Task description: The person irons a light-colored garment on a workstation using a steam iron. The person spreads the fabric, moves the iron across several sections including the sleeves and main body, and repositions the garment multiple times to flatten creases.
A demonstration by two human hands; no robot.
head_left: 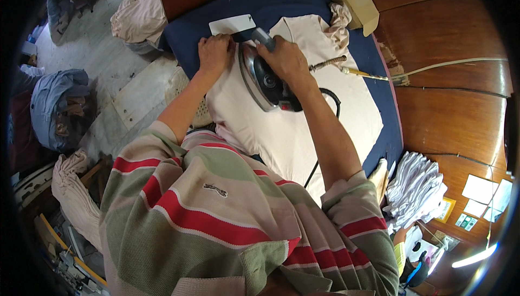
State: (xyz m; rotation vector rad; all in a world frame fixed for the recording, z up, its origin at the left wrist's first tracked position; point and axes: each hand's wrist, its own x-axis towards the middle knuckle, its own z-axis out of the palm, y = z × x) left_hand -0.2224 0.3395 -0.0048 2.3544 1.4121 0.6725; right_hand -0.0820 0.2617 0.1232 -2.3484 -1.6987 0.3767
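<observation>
A pale pink garment point(291, 128), seemingly a shirt, lies spread over the dark blue cloth point(187, 30) of a table. My right hand point(287, 62) is wrapped round the handle of a clothes iron point(264, 79). The iron has a black body, a metal soleplate and a grey front grip, and it rests on the garment. At the garment's far left edge, my left hand point(216, 55) has its fingers bent down and closed on the fabric, just left of the iron; the fingertips are partly hidden. A white card point(232, 24) lies just beyond that hand.
The iron's black cord point(337, 103) loops beside my right forearm. A cardboard box point(352, 1) sits at the table's far right corner. Brown wooden panels point(444, 36) stand to the right. Folded striped shirts point(414, 190) are stacked at the right; a clothes bundle point(59, 106) lies at the left.
</observation>
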